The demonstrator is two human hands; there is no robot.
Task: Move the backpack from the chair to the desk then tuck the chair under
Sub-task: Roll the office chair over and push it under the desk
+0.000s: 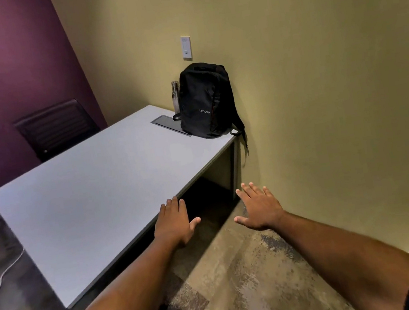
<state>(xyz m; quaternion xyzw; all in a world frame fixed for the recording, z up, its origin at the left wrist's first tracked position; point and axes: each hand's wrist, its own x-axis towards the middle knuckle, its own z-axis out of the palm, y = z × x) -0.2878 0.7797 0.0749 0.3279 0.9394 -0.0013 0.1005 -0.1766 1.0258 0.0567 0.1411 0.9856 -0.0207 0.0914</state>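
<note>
backpack (205, 101) upright on the desk (92, 199) far corner by the wall, both hands (175, 219) (259, 206) spread wide and empty at desk's near edge, so grab the chair (57, 128) beyond the desk squarely and push straight in

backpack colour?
Black backpack with a white logo and red trim; head view.

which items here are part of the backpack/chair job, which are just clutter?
Job:
- backpack, upright on the desk against the wall
- desk
- chair, at the desk's far side
- left hand and right hand, both open and empty

Clutter:
- metal bottle beside the backpack
- wall plate
- white cable on the floor
</note>
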